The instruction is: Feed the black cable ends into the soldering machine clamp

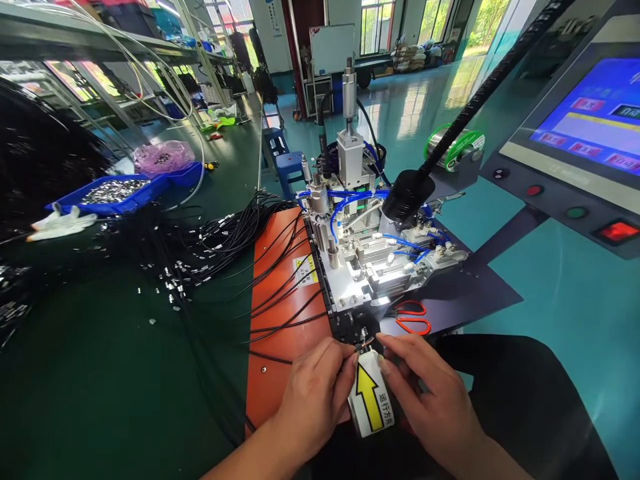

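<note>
Low in the head view, my left hand (pixel 320 377) is closed, with thumb and forefinger pinching the end of a thin black cable (pixel 364 345). My right hand (pixel 431 387) is just across from it, its forefinger tip by the cable's end and its thumb lower, with a gap between them. Both hands are at the front edge of a metal bench machine (pixel 370 267). Between them is a white block (pixel 371 393) marked with a yellow arrow. The cable tip is too small to make out clearly.
Black cables (pixel 280 293) trail over the orange plate (pixel 285 340) at left. Red-handled scissors (pixel 414 317) lie right of the machine. A control screen (pixel 590 127) and a solder reel (pixel 455 148) stand right. Blue trays (pixel 115 200) hold small metal parts on the green bench.
</note>
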